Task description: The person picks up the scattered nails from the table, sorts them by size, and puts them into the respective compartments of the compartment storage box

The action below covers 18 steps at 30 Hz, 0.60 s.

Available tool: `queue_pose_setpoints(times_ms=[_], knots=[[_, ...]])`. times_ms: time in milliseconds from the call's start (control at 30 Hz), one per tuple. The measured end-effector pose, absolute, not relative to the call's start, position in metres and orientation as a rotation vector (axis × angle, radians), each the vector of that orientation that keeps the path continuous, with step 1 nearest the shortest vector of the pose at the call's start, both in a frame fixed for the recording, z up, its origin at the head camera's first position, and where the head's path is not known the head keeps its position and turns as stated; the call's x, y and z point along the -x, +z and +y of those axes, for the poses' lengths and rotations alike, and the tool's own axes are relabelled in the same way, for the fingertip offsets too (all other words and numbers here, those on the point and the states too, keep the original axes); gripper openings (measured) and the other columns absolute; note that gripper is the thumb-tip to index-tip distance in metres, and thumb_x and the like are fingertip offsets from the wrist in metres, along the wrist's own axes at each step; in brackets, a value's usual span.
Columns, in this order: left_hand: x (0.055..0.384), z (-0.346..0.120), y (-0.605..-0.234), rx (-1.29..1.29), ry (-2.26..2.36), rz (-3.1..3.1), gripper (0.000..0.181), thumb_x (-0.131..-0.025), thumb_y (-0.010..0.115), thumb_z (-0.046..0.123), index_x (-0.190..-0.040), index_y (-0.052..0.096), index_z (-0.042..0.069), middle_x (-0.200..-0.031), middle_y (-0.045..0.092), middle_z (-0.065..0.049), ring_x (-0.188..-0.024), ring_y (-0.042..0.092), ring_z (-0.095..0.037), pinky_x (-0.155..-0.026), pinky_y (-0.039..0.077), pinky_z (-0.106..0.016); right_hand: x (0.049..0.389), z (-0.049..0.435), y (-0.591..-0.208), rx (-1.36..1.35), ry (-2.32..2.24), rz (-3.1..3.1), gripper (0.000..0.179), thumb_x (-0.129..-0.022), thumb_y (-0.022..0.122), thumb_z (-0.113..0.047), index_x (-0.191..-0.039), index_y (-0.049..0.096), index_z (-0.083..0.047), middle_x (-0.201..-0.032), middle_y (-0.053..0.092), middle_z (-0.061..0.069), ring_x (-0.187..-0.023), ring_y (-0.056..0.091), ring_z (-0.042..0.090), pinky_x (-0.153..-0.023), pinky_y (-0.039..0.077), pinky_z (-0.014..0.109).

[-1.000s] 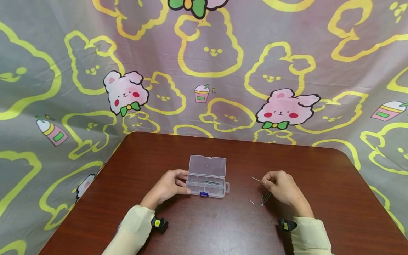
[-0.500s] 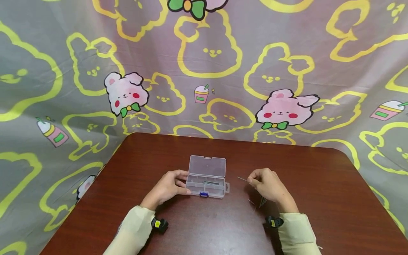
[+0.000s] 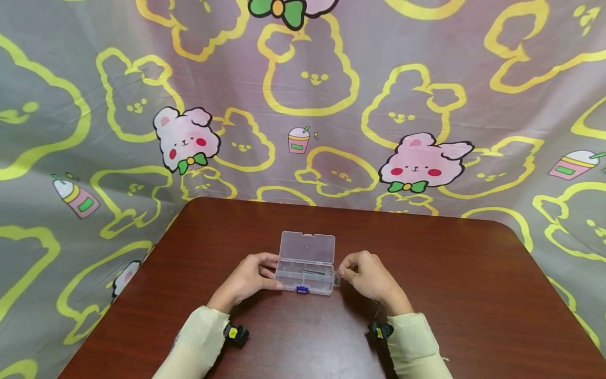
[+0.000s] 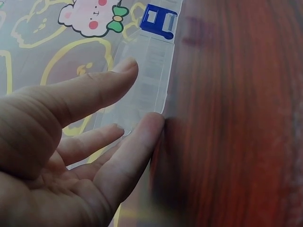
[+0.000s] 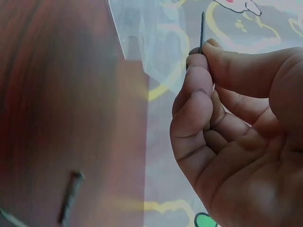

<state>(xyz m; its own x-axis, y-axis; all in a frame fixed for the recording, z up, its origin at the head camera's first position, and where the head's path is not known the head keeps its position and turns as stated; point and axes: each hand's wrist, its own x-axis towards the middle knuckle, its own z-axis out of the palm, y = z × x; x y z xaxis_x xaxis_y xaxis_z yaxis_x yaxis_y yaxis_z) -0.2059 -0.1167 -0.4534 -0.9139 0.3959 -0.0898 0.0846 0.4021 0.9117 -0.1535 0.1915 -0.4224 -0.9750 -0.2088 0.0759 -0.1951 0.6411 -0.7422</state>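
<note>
A clear plastic compartment box (image 3: 317, 287) stands on the table with its lid (image 3: 307, 247) raised and a blue latch (image 4: 158, 21) at the front. Several thin metal nails (image 3: 312, 272) lie in its back compartment. My left hand (image 3: 251, 276) holds the box's left end, thumb at the front corner and fingers toward the back. At the box's right end is my right hand (image 3: 369, 276), thumb and fingertips pinching one thin pointed nail (image 5: 202, 33), tip pointing away from the hand. The pinched end is hidden by the fingers.
Another nail (image 5: 71, 198) lies on the tabletop in the right wrist view; in the head view the right hand and wrist mostly cover the loose ones. The brown wooden table (image 3: 227, 226) meets a patterned cloth (image 3: 331, 63) at its back.
My right hand has moved left from the loose nails to the box's right end, carrying the pinched nail. The left hand and the box have stayed in place.
</note>
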Motion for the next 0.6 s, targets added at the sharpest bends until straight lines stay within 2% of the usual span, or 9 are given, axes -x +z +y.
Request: queue_pose_setpoints(times_ms=[200, 433, 600], knots=[[0.205, -0.117, -0.454, -0.429, 1.516, 2.372, 0.068, -0.072, 0.091, 0.004, -0.132, 0.061, -0.002, -0.114, 0.066, -0.013, -0.093, 0.066, -0.022, -0.072, 0.057, -0.035, 0.157, 0.18, -0.425, 0.418, -1.282, 2.829, 0.019, -0.095, 0.067, -0.004, -0.077, 0.071, -0.008, -0.069, 0.062, -0.003, -0.061, 0.052, 0.012, -0.059, 0.045, 0.03], [0.206, -0.115, -0.455, -0.419, 1.507, 2.379, 0.068, -0.072, 0.091, 0.004, -0.132, 0.061, -0.001, -0.114, 0.066, -0.012, -0.093, 0.066, -0.022, -0.072, 0.057, -0.034, 0.158, 0.17, -0.427, 0.474, -1.149, 2.914, 0.019, -0.092, 0.07, -0.005, -0.074, 0.071, -0.011, -0.063, 0.059, -0.01, -0.054, 0.046, 0.004, -0.055, 0.042, 0.026], [0.206, -0.115, -0.455, -0.41, 1.516, 2.377, 0.066, -0.072, 0.091, 0.004, -0.131, 0.061, 0.0, -0.113, 0.066, -0.011, -0.092, 0.066, -0.022, -0.071, 0.057, -0.034, 0.156, 0.159, -0.423, 0.545, -0.989, 2.963, 0.027, -0.09, 0.069, -0.004, -0.066, 0.063, -0.014, -0.057, 0.047, -0.014, -0.051, 0.039, 0.003, -0.052, 0.037, 0.025]])
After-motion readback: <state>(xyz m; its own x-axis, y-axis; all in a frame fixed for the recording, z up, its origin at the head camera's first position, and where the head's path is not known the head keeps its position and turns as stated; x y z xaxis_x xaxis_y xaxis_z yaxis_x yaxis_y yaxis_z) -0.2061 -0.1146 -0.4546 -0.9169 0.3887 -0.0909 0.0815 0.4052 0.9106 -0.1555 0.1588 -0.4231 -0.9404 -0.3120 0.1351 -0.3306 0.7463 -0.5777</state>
